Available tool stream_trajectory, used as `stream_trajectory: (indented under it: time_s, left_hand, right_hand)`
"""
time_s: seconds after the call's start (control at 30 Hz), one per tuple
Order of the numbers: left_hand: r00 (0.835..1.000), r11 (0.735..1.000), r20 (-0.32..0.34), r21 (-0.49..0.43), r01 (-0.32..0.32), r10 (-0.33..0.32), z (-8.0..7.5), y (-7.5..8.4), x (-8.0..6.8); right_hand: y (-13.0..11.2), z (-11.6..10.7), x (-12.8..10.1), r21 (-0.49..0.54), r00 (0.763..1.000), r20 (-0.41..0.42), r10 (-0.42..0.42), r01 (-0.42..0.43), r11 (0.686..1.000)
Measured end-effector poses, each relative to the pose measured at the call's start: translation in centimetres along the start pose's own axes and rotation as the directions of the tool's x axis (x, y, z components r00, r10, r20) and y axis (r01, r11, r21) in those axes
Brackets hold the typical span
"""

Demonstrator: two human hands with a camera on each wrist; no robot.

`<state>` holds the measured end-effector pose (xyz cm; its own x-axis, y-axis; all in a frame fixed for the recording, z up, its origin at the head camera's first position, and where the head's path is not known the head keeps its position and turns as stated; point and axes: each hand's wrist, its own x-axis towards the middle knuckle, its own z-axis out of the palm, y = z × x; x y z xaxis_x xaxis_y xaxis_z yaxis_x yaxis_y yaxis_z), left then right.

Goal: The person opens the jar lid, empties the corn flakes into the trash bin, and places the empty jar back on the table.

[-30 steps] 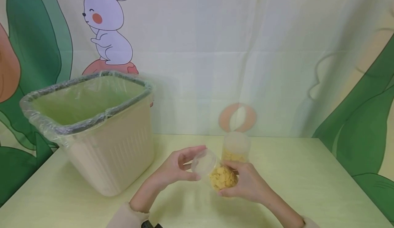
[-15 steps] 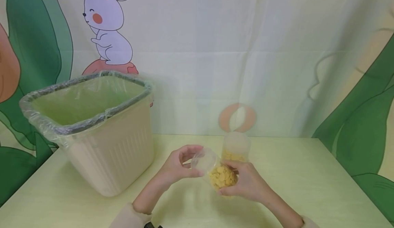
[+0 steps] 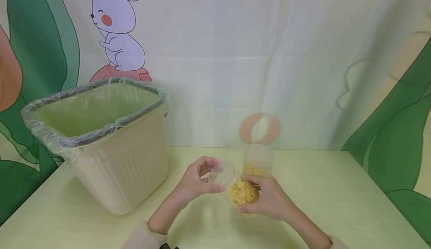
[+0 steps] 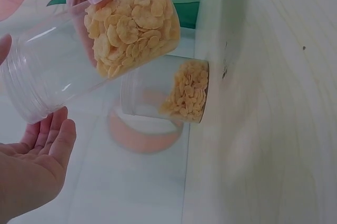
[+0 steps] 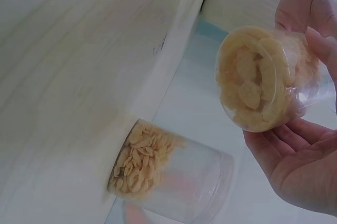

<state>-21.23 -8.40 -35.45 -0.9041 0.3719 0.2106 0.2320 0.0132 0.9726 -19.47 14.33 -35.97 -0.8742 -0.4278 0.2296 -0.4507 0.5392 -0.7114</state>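
Observation:
A clear jar (image 3: 231, 173) with yellow cornflakes (image 4: 131, 24) in its lower part is held tilted above the table, its top end toward my left. My right hand (image 3: 271, 198) grips it round the flake-filled base end, thumb and fingers on opposite sides. At the ridged clear top end, my left hand (image 3: 196, 180) holds the rim between thumb and curled fingers. The left wrist view shows the left fingertips right at that rim. Behind, a second clear jar (image 3: 259, 155) with fewer flakes stands upright on the table (image 3: 320, 189); my right hand partly overlaps it in the head view.
A large beige bin (image 3: 128, 159) lined with a clear plastic bag stands on the table's left side, its mouth uncovered. A printed cloth (image 3: 208, 54) with a rabbit and green leaves hangs behind the table.
My left fingers and thumb have shifted round the jar's top end: the fingers back to the left, the thumb to the right. My right hand and both jars stay nearly still.

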Motion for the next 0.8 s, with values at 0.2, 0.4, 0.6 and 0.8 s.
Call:
stream_trajectory:
  time_s: [0.2,0.4,0.6,0.8]
  left_hand:
    - [0.999,1.0,0.034,-0.025,0.016,-0.015,0.0,-0.1,-0.1]
    - [0.992,0.999,0.125,-0.05,-0.011,0.017,-0.6,0.0,-0.1]
    - [0.969,0.996,0.242,-0.076,-0.037,0.054,-1.0,0.0,-0.2]
    - [0.957,0.993,0.277,-0.109,-0.053,0.081,-1.2,-0.2,-0.2]
  right_hand:
    - [0.0,0.0,-0.1,-0.011,1.0,-0.002,0.029,-0.029,1.0]
    - [-0.2,-0.1,-0.2,-0.016,0.998,-0.007,0.057,-0.057,0.998]
    - [-0.1,-0.2,-0.4,-0.011,1.0,-0.001,0.007,-0.007,1.0]
    - [-0.1,-0.1,-0.5,-0.012,1.0,-0.002,0.01,-0.01,1.0]
